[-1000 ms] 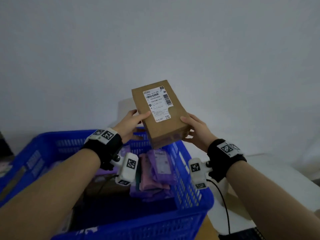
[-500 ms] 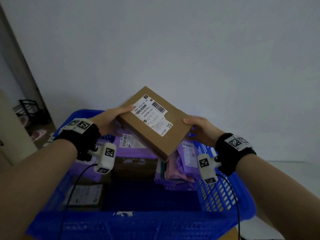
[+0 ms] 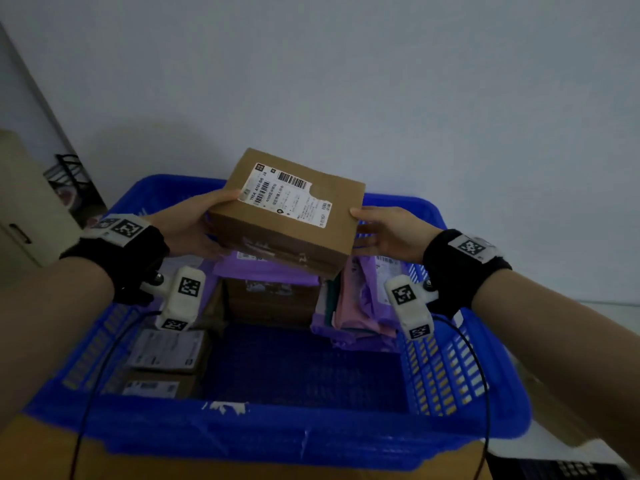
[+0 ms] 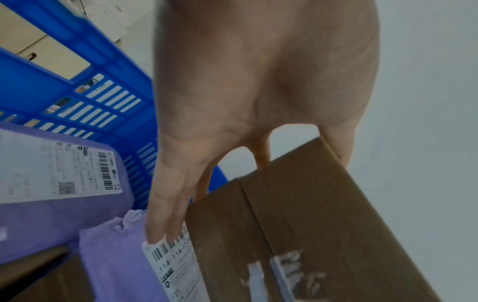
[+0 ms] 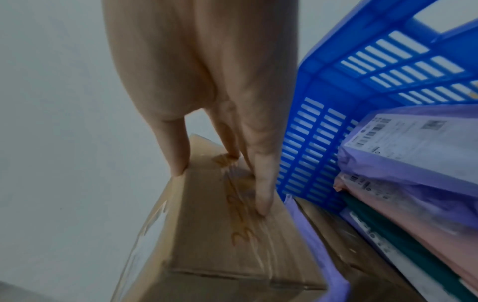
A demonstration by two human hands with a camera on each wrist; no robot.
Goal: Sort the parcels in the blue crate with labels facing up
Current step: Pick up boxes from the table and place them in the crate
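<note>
A brown cardboard box [image 3: 294, 216] with its white label facing up hangs over the far part of the blue crate [image 3: 277, 431]. My left hand [image 3: 194, 223] holds its left end, thumb on top by the label and fingers underneath. My right hand [image 3: 384, 230] holds the right end, thumb on the top corner and fingers under the side. In the left wrist view my left hand's fingers [image 4: 165, 214] run along the box [image 4: 310, 224]. In the right wrist view my right hand's fingers [image 5: 261, 183] press on its taped side [image 5: 220, 235].
Below the box lie purple mailers [image 3: 266, 268] on a brown carton [image 3: 273, 299]. Pink and purple mailers [image 3: 360, 306] stand on edge at the crate's right wall. Two labelled boxes [image 3: 166, 348] lie at the left. The crate's middle floor [image 3: 304, 368] is bare. A cabinet [image 3: 20, 220] stands left.
The box has turned from a steep tilt to nearly flat, label up, and has come down over the crate's far side. Both hands have kept hold of it.
</note>
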